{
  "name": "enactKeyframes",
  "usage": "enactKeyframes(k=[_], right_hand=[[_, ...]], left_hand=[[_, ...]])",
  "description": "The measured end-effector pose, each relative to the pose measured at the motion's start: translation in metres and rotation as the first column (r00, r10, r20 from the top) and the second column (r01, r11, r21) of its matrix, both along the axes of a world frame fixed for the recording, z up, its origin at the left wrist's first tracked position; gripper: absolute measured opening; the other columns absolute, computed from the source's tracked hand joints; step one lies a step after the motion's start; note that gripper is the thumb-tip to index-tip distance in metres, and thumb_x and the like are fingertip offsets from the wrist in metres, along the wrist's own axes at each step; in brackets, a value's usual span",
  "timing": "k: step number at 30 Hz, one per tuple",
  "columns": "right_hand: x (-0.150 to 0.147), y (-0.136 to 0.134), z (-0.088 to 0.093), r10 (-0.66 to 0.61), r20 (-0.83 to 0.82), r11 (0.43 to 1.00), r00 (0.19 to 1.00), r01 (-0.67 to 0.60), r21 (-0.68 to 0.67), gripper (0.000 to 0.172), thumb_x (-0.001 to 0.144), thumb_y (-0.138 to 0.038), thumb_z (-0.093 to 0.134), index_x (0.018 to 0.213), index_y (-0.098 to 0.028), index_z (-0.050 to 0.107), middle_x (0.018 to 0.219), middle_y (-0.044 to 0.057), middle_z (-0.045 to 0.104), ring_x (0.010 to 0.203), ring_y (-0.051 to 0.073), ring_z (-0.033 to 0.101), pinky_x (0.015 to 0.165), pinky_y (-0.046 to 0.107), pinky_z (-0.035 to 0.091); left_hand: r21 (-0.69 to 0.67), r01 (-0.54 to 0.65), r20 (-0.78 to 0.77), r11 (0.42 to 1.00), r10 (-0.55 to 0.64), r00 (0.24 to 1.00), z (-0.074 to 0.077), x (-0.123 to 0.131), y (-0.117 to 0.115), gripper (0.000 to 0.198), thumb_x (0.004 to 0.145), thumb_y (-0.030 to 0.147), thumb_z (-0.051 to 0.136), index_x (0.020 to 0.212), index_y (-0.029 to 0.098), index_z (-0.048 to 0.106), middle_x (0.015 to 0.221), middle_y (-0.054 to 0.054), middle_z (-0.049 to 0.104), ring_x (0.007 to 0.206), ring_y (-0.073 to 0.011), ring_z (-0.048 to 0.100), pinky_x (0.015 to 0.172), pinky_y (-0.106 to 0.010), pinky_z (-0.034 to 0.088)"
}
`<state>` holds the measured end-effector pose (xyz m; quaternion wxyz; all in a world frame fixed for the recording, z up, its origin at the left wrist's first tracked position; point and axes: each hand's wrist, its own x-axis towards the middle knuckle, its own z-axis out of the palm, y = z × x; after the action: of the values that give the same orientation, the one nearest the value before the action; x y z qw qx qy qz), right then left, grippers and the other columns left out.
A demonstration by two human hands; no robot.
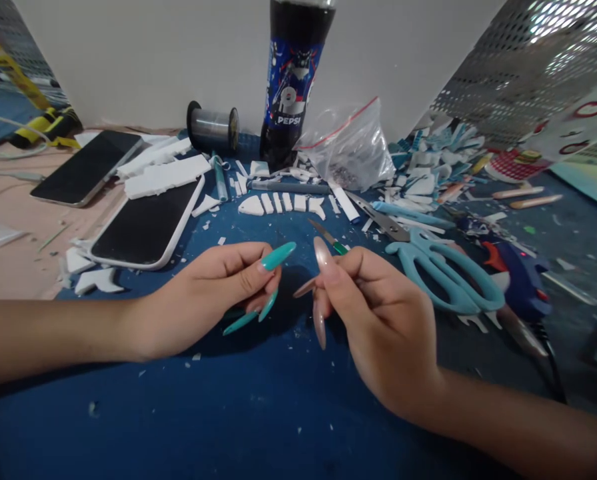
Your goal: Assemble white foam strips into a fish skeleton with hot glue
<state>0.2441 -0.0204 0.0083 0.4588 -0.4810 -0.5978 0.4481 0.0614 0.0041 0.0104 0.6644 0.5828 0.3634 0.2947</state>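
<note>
My right hand (373, 313) is closed round a small craft knife (328, 237) with a green handle; its thin blade points up and left over the blue mat. My left hand (213, 293), with long teal nails, hovers just left of it, thumb and fingers pinched together; what they hold, if anything, is too small to make out. Beyond the hands a row of white foam pieces (281, 203) laid out like a fish lies on the mat.
Teal scissors (438, 267) and a blue glue gun (513, 273) lie right of my hands. Two phones (146, 230) (86, 167) lie at left among white foam offcuts. A Pepsi bottle (293, 80), wire spool (212, 127) and plastic bag (348, 147) stand behind.
</note>
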Motion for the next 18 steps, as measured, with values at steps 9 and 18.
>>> enactKeyframes(k=[9,18], right_hand=[[0.001,-0.0023,0.0019,0.123,0.057,0.992,0.991,-0.124,0.02,0.034,0.094,-0.029,0.053,0.061,-0.022,0.05,0.047,-0.004,0.053,0.039,0.007,0.053,0.041,0.02,0.043],[-0.0005,-0.0006,0.0032,0.163,-0.012,0.985,0.987,-0.163,-0.048,0.032,0.093,-0.029,0.054,0.063,-0.021,0.049,0.046,-0.006,0.054,0.037,0.005,0.05,0.042,0.018,0.043]], left_hand=[[-0.017,0.02,-0.039,1.0,-0.02,0.999,0.0002,-0.0001,-0.0009,0.035,0.097,0.031,0.041,0.065,0.016,0.047,0.059,0.004,0.043,0.051,-0.0052,0.037,0.046,-0.016,0.034],[0.022,0.015,-0.092,1.0,-0.013,0.996,-0.0009,0.0003,0.0011,0.035,0.097,0.036,0.04,0.069,0.017,0.048,0.059,0.004,0.046,0.05,-0.005,0.037,0.046,-0.016,0.033]])
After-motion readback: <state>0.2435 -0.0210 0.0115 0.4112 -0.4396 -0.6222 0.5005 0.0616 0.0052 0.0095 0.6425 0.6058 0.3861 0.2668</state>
